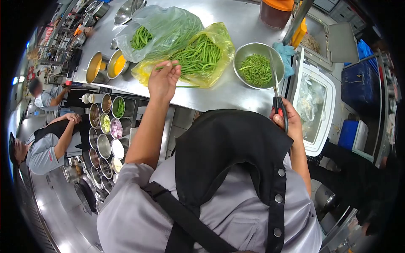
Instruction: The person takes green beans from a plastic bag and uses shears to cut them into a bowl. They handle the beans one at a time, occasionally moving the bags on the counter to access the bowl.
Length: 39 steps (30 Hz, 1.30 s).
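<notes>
My left hand (163, 82) is at the near edge of the yellow plastic bag (145, 72), fingers curled, with a bit of green bean (158, 68) showing at the fingertips. Long green beans (200, 55) fill that bag. A clear bag (177, 21) with more beans lies against it. On the right, my right hand (291, 120) is closed around the black handles of scissors (276, 90). Their blades point away from me, over the rim of a steel bowl (239, 52). Short cut green pieces (256, 69) lie in the bowl.
Two steel pots with yellow-orange liquid (119, 65) stand left on the steel table (190, 99). An orange-lidded tub (276, 14) and a blue cloth (286, 57) are at the right. An open white cooler (329, 105) stands beside the table. A person (55, 143) stands at left near ingredient containers (104, 145).
</notes>
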Each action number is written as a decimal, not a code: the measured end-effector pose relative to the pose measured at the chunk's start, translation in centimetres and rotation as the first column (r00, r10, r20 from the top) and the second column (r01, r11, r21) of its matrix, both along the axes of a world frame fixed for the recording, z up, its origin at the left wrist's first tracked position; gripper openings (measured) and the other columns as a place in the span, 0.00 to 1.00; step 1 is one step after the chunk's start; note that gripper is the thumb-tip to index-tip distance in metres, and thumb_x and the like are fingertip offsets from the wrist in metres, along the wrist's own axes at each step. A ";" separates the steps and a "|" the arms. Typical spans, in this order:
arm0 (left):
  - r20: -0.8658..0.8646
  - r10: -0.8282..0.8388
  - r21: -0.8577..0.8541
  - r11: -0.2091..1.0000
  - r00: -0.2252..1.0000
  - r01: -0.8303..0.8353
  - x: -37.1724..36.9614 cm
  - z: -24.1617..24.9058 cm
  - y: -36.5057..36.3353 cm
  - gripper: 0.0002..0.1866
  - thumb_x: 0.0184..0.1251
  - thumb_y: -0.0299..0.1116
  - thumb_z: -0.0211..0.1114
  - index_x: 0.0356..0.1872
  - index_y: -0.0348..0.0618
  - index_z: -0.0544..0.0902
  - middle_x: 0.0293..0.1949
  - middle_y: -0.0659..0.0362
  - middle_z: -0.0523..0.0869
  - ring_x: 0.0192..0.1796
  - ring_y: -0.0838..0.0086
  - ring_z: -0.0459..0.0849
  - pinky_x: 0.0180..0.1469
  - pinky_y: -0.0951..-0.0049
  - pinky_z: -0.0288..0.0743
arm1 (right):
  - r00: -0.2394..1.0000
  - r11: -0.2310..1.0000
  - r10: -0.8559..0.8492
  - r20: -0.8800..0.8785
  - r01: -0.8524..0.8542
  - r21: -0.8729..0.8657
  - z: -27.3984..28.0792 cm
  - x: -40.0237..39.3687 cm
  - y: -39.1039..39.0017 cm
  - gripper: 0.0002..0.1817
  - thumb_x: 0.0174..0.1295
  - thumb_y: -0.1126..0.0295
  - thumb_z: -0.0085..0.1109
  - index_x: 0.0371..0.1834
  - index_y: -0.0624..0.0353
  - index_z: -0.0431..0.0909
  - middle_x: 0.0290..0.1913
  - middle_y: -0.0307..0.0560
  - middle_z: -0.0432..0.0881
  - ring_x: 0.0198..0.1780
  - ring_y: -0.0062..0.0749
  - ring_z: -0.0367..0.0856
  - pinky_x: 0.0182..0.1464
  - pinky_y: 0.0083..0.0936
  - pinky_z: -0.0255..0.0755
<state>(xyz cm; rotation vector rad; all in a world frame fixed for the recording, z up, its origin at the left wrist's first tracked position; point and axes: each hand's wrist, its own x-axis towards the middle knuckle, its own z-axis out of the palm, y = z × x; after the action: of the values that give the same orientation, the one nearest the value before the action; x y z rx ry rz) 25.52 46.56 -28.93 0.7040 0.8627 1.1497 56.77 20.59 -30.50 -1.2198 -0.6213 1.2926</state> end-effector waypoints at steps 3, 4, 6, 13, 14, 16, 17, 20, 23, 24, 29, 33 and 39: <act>0.098 -0.038 -0.045 0.998 0.994 0.042 1.5 0.0 -1.7 0.03 0.69 0.21 0.57 0.41 0.40 0.76 0.41 0.47 0.83 0.39 0.65 0.84 0.42 0.71 0.84 | 0.987 0.988 0.123 0.105 -0.132 0.082 0.2 -0.2 0.6 0.37 0.58 0.68 0.69 0.70 0.62 0.63 0.38 0.35 0.75 0.37 0.16 0.72 0.41 0.14 0.66; 0.112 -0.048 -0.051 0.997 0.993 0.054 2.5 0.1 -2.1 0.03 0.69 0.21 0.57 0.41 0.40 0.76 0.41 0.47 0.83 0.39 0.65 0.84 0.42 0.71 0.84 | 0.978 0.978 0.174 0.114 -0.185 0.097 0.5 0.0 0.9 0.38 0.57 0.64 0.70 0.70 0.62 0.63 0.38 0.36 0.76 0.39 0.17 0.73 0.45 0.16 0.67; 0.174 -0.129 -0.053 0.989 0.976 0.140 5.0 0.6 -2.8 0.02 0.69 0.22 0.58 0.40 0.41 0.76 0.41 0.48 0.83 0.39 0.65 0.84 0.43 0.71 0.83 | 0.961 0.963 0.218 0.172 -0.240 0.122 1.6 -0.3 1.2 0.39 0.57 0.61 0.70 0.70 0.62 0.63 0.39 0.37 0.77 0.41 0.18 0.73 0.46 0.18 0.67; 0.261 -0.383 -0.033 0.914 0.886 0.404 13.1 2.5 -5.0 0.02 0.69 0.22 0.58 0.38 0.38 0.79 0.43 0.48 0.82 0.41 0.67 0.84 0.45 0.73 0.81 | 0.960 0.961 0.235 0.153 -0.253 0.112 3.3 -0.7 1.0 0.41 0.57 0.58 0.70 0.71 0.57 0.62 0.37 0.35 0.74 0.39 0.18 0.72 0.45 0.16 0.66; 0.266 -0.394 -0.032 0.909 0.880 0.416 13.8 2.5 -5.2 0.02 0.69 0.22 0.58 0.38 0.38 0.79 0.43 0.48 0.82 0.41 0.67 0.84 0.45 0.73 0.81 | 0.962 0.964 0.223 0.158 -0.241 0.110 3.4 -0.6 0.8 0.41 0.57 0.58 0.70 0.71 0.57 0.62 0.37 0.35 0.74 0.39 0.18 0.72 0.45 0.16 0.66; 0.225 -0.424 -0.019 0.898 0.877 0.439 14.9 2.4 -5.5 0.03 0.69 0.22 0.58 0.40 0.38 0.78 0.43 0.48 0.82 0.41 0.68 0.84 0.45 0.72 0.81 | 0.974 0.965 0.206 0.097 -0.219 0.143 3.4 -0.6 0.5 0.41 0.57 0.59 0.70 0.72 0.58 0.61 0.37 0.35 0.73 0.39 0.17 0.72 0.45 0.14 0.65; 0.225 -0.430 -0.017 0.895 0.874 0.445 15.3 2.5 -5.7 0.03 0.69 0.22 0.58 0.40 0.38 0.78 0.43 0.48 0.82 0.41 0.68 0.84 0.45 0.72 0.81 | 0.980 0.969 0.193 0.058 -0.199 0.145 3.2 -0.6 0.4 0.42 0.56 0.59 0.71 0.72 0.59 0.61 0.37 0.35 0.72 0.40 0.16 0.71 0.45 0.14 0.65; 0.186 -0.429 -0.018 0.898 0.884 0.440 16.0 2.6 -5.9 0.04 0.68 0.20 0.58 0.41 0.38 0.76 0.40 0.49 0.83 0.41 0.68 0.84 0.45 0.72 0.81 | 0.986 0.973 0.159 0.050 -0.166 0.162 3.0 -0.7 0.3 0.39 0.58 0.62 0.69 0.71 0.59 0.62 0.35 0.33 0.72 0.37 0.16 0.71 0.42 0.12 0.64; 0.171 -0.443 0.005 0.893 0.880 0.449 16.0 2.3 -6.0 0.05 0.67 0.20 0.59 0.42 0.37 0.75 0.41 0.49 0.83 0.41 0.66 0.84 0.45 0.69 0.81 | 0.980 0.986 0.151 0.133 -0.159 0.049 1.6 -0.4 0.3 0.34 0.61 0.66 0.67 0.70 0.59 0.63 0.33 0.32 0.73 0.34 0.15 0.72 0.38 0.12 0.65; 0.158 -0.460 0.027 0.887 0.874 0.462 15.8 2.4 -5.9 0.05 0.67 0.21 0.58 0.42 0.38 0.75 0.40 0.49 0.83 0.42 0.64 0.84 0.47 0.68 0.80 | 0.979 0.984 0.162 0.125 -0.169 0.051 2.1 -0.5 0.3 0.34 0.61 0.66 0.67 0.70 0.59 0.63 0.33 0.32 0.73 0.34 0.15 0.72 0.38 0.12 0.65; 0.080 -0.322 0.097 0.944 0.943 0.314 9.5 3.0 -2.4 0.07 0.64 0.19 0.53 0.41 0.38 0.75 0.37 0.53 0.81 0.40 0.63 0.83 0.45 0.66 0.78 | 0.999 1.000 0.005 0.052 -0.006 0.026 1.4 -0.1 -0.3 0.33 0.60 0.69 0.66 0.68 0.61 0.64 0.34 0.38 0.77 0.29 0.19 0.76 0.32 0.16 0.70; -0.386 -0.213 0.041 0.968 0.898 0.248 1.3 -1.1 0.2 0.07 0.66 0.22 0.55 0.43 0.39 0.77 0.37 0.55 0.81 0.38 0.66 0.82 0.42 0.68 0.76 | 0.997 0.998 -0.045 -0.069 0.047 0.031 0.8 -0.1 -0.5 0.34 0.58 0.68 0.68 0.68 0.61 0.65 0.35 0.42 0.78 0.29 0.22 0.78 0.31 0.16 0.73; -0.986 0.166 0.123 0.725 0.003 0.678 -2.2 -5.1 -4.2 0.12 0.58 0.29 0.64 0.43 0.39 0.80 0.43 0.49 0.80 0.43 0.52 0.81 0.46 0.58 0.75 | 0.999 0.999 -0.031 -0.016 0.030 -0.011 0.5 -0.6 0.3 0.35 0.58 0.68 0.69 0.68 0.61 0.65 0.35 0.41 0.78 0.28 0.19 0.76 0.29 0.14 0.71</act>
<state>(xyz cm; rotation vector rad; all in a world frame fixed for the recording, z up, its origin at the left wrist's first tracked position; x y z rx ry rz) 23.31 42.37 -34.02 2.3779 1.3883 0.2651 56.14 20.92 -30.02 -1.2221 -0.5832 1.2804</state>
